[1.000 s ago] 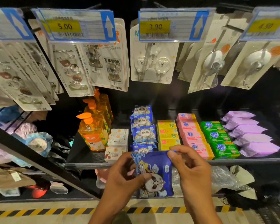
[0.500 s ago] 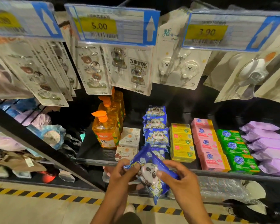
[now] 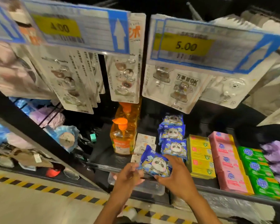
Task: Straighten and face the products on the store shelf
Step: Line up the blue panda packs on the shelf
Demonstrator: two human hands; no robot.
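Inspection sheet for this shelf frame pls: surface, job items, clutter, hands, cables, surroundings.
Surface: black shelf, goods in front-to-back rows.
Job's things: blue panda pack tilted, held at the shelf's front edge; panda pack row behind it; orange pump bottles, white boxes, yellow boxes, pink boxes, green boxes, purple packs.
Clutter: mixed loose goods on the lower left shelf.
Hands: left hand pinches the pack's left edge; right hand grips its right side.
Cables: nothing seen.
Surroundings: hook cards, price tags, striped floor tape.
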